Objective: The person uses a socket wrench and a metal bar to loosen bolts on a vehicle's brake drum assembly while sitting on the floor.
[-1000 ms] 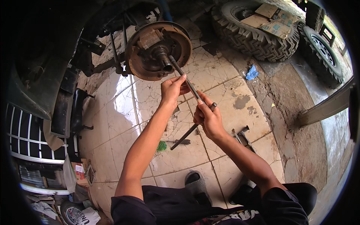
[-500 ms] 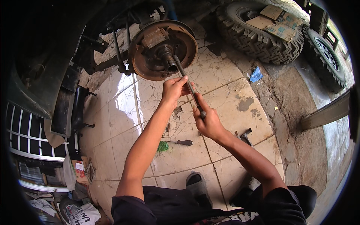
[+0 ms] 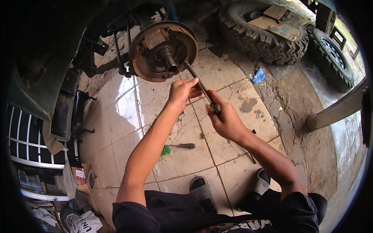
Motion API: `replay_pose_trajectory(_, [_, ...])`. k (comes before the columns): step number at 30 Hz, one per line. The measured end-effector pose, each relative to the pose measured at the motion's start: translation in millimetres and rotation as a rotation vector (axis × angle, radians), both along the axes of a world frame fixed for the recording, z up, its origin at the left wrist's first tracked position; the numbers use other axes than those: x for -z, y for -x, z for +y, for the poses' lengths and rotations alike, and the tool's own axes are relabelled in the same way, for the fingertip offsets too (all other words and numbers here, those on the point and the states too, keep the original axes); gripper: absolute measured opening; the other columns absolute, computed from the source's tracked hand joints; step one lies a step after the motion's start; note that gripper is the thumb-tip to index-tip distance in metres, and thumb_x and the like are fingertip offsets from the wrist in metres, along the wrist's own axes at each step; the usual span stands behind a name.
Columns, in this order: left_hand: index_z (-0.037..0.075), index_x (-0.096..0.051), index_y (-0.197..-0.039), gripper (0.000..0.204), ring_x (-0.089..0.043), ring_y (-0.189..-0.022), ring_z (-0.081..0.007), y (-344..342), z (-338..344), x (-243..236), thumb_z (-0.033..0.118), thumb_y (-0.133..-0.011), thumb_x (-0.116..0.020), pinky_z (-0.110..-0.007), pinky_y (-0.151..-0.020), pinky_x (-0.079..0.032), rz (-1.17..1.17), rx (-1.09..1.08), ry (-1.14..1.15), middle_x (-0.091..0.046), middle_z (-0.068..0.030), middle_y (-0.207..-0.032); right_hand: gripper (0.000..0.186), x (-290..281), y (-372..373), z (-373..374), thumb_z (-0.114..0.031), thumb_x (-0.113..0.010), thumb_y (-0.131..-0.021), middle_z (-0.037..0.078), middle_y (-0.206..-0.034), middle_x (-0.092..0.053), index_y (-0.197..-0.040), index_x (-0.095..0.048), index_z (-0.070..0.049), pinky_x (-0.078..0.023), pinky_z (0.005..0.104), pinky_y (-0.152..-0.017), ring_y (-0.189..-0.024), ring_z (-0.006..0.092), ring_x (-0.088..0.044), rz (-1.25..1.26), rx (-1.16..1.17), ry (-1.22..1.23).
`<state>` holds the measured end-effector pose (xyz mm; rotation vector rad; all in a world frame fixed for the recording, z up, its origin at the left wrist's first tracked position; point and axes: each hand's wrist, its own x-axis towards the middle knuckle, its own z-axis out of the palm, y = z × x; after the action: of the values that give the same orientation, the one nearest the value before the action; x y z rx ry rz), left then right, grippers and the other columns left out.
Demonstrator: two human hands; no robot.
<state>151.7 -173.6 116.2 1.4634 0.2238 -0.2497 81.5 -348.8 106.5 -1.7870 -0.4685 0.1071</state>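
Observation:
A long-shafted socket wrench [image 3: 203, 88] slants from my hands up to a rusty round brake backing plate [image 3: 142, 64]. My left hand [image 3: 182, 94] is closed lightly on the shaft, thumb along the top and fingers beneath. My right hand [image 3: 230, 121] grips the thicker handle end. The tool's tip lies at the plate's right side, right of the hollow spindle [image 3: 169, 62]; I cannot tell if it sits on a bolt.
On the cracked tiles [image 3: 186, 169] lie a dark-handled screwdriver [image 3: 187, 146] and a green bundle [image 3: 166, 150]. A large tyre [image 3: 268, 48] bearing cardboard [image 3: 285, 27], a wheel [image 3: 332, 54] and a blue scrap [image 3: 259, 75] are at right. A post [image 3: 334, 108] slants in.
The wrench and my right hand have moved to the right, and the tip has gone from beside the spindle to the plate's right side. The view has shifted slightly.

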Motion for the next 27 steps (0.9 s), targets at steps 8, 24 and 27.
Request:
replay_pose_trajectory(8, [-0.005,-0.063,-0.091,0.019,-0.065,-0.071,-0.0165,0,4,8,0.014,-0.087,-0.061,-0.028,-0.071,-0.056,-0.068,-0.111,-0.068,-0.066,-0.0102,-0.083,0.047,21,8,22,-0.016,-0.048,-0.095,-0.005,-0.064,-0.039,-0.137,-0.032,0.0,-0.033,0.0226,-0.046,-0.051,0.005,-0.036,0.53,-0.023,-0.82])
replay_pose_trajectory(24, [-0.002,-0.063,-0.089,0.018,-0.064,-0.069,-0.0151,-6,8,16,0.016,-0.086,-0.064,-0.028,-0.068,-0.056,-0.09,-0.216,-0.055,-0.064,-0.007,-0.081,0.048,43,-1,35,-0.013,-0.046,-0.094,-0.005,-0.061,-0.032,-0.139,-0.03,-0.003,-0.028,0.0241,-0.049,-0.05,0.0069,-0.031,0.664,-0.108,-1.122])
replay_pose_trajectory(27, [-0.002,-0.062,-0.09,0.018,-0.064,-0.069,-0.0152,-5,7,21,0.015,-0.086,-0.064,-0.029,-0.069,-0.057,-0.088,-0.219,-0.04,-0.063,-0.0061,-0.081,0.047,48,4,44,-0.016,-0.044,-0.095,-0.005,-0.061,-0.028,-0.138,-0.031,-0.006,-0.027,0.0244,-0.049,-0.049,0.0075,-0.028,0.765,-0.117,-1.273])
